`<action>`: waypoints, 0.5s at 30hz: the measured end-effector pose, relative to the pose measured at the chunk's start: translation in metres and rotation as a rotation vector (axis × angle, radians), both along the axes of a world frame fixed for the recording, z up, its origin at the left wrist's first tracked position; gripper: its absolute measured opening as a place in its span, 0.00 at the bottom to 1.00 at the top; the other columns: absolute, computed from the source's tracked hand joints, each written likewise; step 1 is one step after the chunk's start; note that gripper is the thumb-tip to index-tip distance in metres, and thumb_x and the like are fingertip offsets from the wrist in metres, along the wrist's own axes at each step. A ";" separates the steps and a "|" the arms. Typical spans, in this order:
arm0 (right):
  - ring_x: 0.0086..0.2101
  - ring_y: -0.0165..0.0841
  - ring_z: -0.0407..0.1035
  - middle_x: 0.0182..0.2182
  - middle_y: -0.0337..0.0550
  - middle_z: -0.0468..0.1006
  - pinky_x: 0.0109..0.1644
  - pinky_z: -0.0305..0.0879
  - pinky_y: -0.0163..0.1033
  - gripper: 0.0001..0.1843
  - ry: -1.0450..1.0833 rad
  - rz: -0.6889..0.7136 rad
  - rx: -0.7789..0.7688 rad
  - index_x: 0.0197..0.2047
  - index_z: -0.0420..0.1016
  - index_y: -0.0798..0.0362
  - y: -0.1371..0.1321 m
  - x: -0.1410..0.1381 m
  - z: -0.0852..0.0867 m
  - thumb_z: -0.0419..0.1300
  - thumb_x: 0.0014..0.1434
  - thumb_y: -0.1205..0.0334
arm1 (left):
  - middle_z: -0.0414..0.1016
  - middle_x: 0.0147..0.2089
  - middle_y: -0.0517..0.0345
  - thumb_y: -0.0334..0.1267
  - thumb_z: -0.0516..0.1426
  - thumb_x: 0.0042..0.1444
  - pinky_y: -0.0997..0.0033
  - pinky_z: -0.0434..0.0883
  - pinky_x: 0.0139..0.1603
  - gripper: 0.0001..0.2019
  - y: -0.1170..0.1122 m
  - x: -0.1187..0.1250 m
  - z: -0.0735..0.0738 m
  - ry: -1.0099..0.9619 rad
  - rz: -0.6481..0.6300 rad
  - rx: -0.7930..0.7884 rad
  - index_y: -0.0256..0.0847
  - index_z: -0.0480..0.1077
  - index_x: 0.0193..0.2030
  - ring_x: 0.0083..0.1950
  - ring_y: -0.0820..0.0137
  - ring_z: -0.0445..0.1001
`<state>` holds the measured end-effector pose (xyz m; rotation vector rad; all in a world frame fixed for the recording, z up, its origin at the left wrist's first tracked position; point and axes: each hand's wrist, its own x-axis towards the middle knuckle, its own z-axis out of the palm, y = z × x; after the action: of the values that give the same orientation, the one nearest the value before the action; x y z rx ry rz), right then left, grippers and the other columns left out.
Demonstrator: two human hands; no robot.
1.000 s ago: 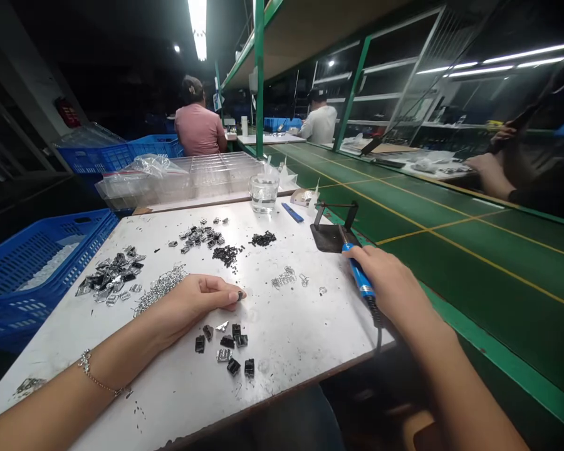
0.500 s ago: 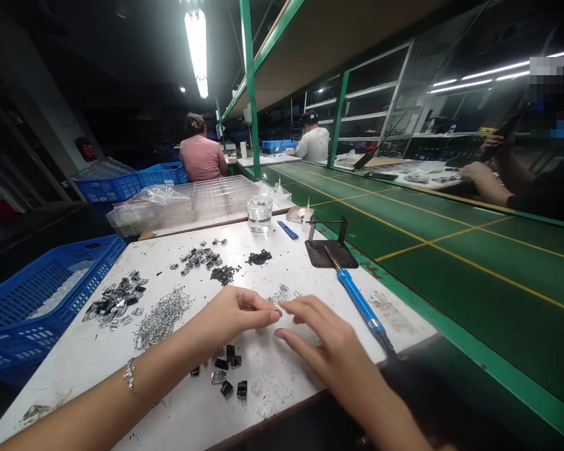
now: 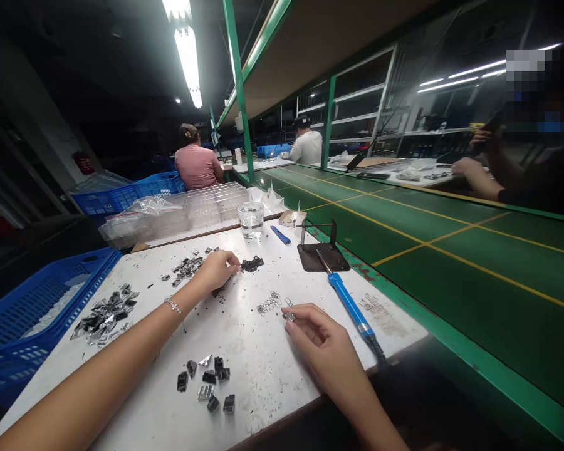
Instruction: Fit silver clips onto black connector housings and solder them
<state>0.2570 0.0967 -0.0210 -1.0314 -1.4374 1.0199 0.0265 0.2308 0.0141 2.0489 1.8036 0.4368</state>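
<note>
My left hand [image 3: 220,270] reaches over the table with its fingertips pinched together at the edge of a small pile of tiny black pieces [image 3: 252,264]. Whatever those fingertips hold, if anything, is too small to make out. Between the thumb and fingers of my right hand [image 3: 317,335] is a small shiny clear or metallic piece [image 3: 289,316]. Just beyond it lie thin bent wire pieces [image 3: 269,304]. Several small black and silver blocks [image 3: 209,376] are spread near the front of the table. My left forearm hides part of the tabletop.
A blue soldering iron [image 3: 350,305] leans on a black metal stand [image 3: 323,257] at right. Farther back are a glass of water [image 3: 250,220] and a blue tool [image 3: 281,235]. Silver-black parts [image 3: 106,315] lie at left, beside a blue crate [image 3: 51,313]. Other people sit beyond.
My left hand has moved away from my right, forward and left to the black pieces. My right hand now grips the small shiny piece. The view has shifted slightly.
</note>
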 end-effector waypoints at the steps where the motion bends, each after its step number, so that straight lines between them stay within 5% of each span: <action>1: 0.38 0.34 0.72 0.38 0.45 0.77 0.43 0.69 0.36 0.09 0.017 -0.010 -0.014 0.39 0.78 0.54 -0.001 0.000 0.000 0.60 0.56 0.61 | 0.71 0.52 0.50 0.40 0.55 0.61 0.56 0.72 0.48 0.13 0.007 -0.001 -0.004 0.021 -0.006 -0.027 0.38 0.68 0.51 0.48 0.63 0.72; 8: 0.32 0.31 0.68 0.28 0.38 0.73 0.38 0.67 0.34 0.12 0.133 -0.072 -0.133 0.42 0.77 0.52 -0.003 -0.004 0.001 0.63 0.53 0.59 | 0.70 0.53 0.50 0.41 0.55 0.62 0.56 0.73 0.47 0.15 0.016 -0.004 -0.007 0.001 -0.045 -0.114 0.38 0.67 0.53 0.49 0.63 0.72; 15: 0.35 0.34 0.71 0.34 0.44 0.76 0.43 0.70 0.38 0.18 0.139 0.001 -0.141 0.47 0.76 0.53 0.001 0.001 -0.003 0.61 0.56 0.53 | 0.73 0.37 0.55 0.50 0.52 0.60 0.67 0.69 0.39 0.16 -0.035 -0.003 0.029 -0.292 -0.111 -0.107 0.38 0.70 0.43 0.37 0.68 0.71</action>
<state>0.2578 0.0980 -0.0237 -1.0393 -1.2672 1.1838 0.0235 0.1957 0.0428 1.8899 1.5025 0.5622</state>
